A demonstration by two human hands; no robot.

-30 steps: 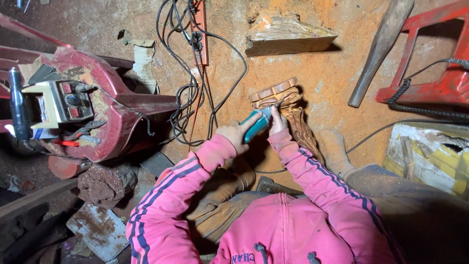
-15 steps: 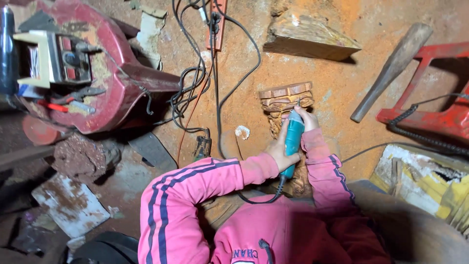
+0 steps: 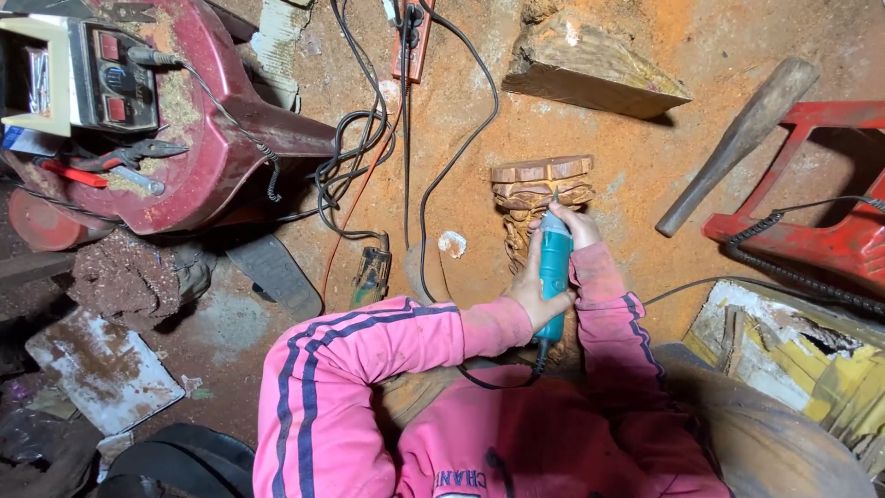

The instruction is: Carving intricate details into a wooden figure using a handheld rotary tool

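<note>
Your left hand (image 3: pixel 527 293) grips the teal rotary tool (image 3: pixel 554 274), tip on the wood carving (image 3: pixel 539 189) lying on the sawdust floor. Right hand (image 3: pixel 576 224) rests near the tool's nose, grip unclear; carving's lower part is hidden.

Sawdust-covered orange floor (image 3: pixel 645 166), red plastic stool (image 3: pixel 820 231), tangled black cables (image 3: pixel 359 157), warm light

teal rotary tool (image 3: pixel 554 277) | gripped, tip on carving | brown wood carving (image 3: pixel 539 189) | on sawdust floor
</note>
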